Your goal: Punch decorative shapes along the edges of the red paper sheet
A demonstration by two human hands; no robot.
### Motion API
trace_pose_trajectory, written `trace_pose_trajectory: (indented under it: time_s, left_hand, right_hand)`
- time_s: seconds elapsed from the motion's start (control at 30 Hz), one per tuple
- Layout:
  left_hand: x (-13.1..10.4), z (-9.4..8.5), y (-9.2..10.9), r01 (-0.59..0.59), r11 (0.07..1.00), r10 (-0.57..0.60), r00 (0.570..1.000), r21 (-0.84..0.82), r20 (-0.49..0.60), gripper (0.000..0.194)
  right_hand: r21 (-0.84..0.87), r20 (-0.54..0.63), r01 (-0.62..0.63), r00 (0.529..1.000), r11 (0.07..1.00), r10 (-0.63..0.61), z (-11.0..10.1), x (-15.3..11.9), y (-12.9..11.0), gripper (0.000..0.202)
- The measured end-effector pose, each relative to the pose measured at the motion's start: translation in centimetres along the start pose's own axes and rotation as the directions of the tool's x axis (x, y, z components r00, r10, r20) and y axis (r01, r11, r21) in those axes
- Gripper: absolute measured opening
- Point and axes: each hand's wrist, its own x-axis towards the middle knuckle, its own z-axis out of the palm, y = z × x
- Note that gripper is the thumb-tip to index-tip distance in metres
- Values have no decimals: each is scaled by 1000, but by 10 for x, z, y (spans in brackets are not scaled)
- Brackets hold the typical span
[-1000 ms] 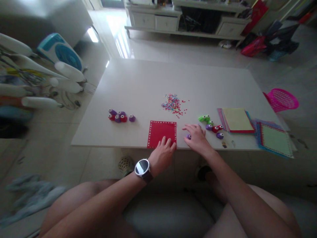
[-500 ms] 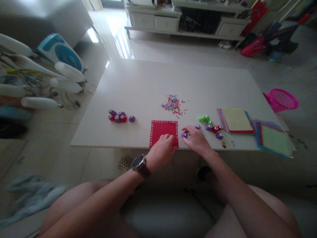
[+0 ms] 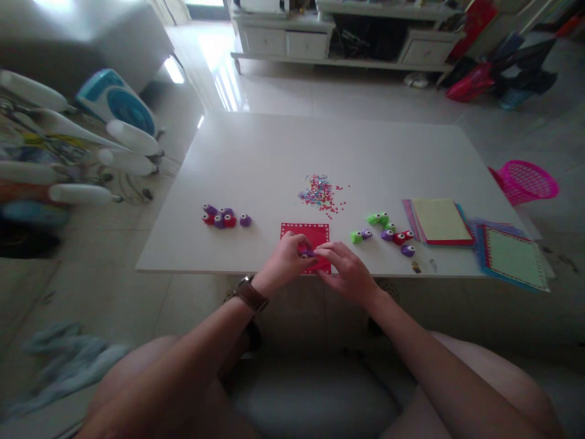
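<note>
A red card point(image 3: 315, 231) with a white dotted border lies at the table's front edge. Over it, my left hand point(image 3: 286, 259) is closed on a small purple piece point(image 3: 307, 253) with an eye-like white spot. The fingertips of my right hand point(image 3: 345, 268) pinch the same piece from the right. Just right of the card sit a green piece point(image 3: 356, 237) and a purple one point(image 3: 366, 234). Further right is a group of green, purple and red pieces point(image 3: 387, 234). Another cluster of purple and red pieces point(image 3: 220, 217) stands on the left.
Behind the card lies a pile of tiny colourful confetti point(image 3: 319, 190). Stacked coloured sheets point(image 3: 441, 222) and more bordered sheets point(image 3: 512, 256) rest at the table's right end. A pink basket point(image 3: 530, 182) stands beyond that end. A white cabinet point(image 3: 283, 42) is across the floor.
My right hand has moved left from beside the card, bringing the purple piece over it. My left hand has shifted slightly left and up, and its fingers now grip the piece too.
</note>
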Motion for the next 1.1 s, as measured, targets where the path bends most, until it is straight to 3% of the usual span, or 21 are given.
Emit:
trace_pose_trajectory:
  time_s: [0.07,0.13,0.3,0.43,0.57,0.77,0.9,1.1]
  left_hand:
    - [2,-23,-3,-53,955,58,998,292,-8,10]
    - [3,-44,-11,-28,874,32,999,485,0,17]
    - [9,-75,-35,29,722,-58,998,691,18,37]
    - [15,-79,-39,44,667,-91,996,743,23,41]
    - [16,-72,-26,0,623,-15,1000,782,12,40]
    - [7,-57,-10,-41,742,-25,996,669,88,30]
    - [8,-58,-19,18,686,-99,993,728,69,27]
    - [18,-74,-32,109,636,-164,987,764,-5,30]
  right_hand:
    - [-40,22,-19,1000,999,20,-1,-1,0,32]
    - [-60,58,-32,998,998,35,-2,-1,1,31]
    - [-70,163,-77,983,995,88,1,-3,2,32]
    - [-67,224,-103,968,992,116,5,-4,1,31]
    - [-63,273,-99,955,993,113,10,-5,-4,26]
    - [-94,373,-66,923,993,97,11,-5,-12,21]
    - [-122,385,-42,919,992,86,11,-6,-10,20]
    - [-153,398,-25,914,988,84,13,-8,-10,14]
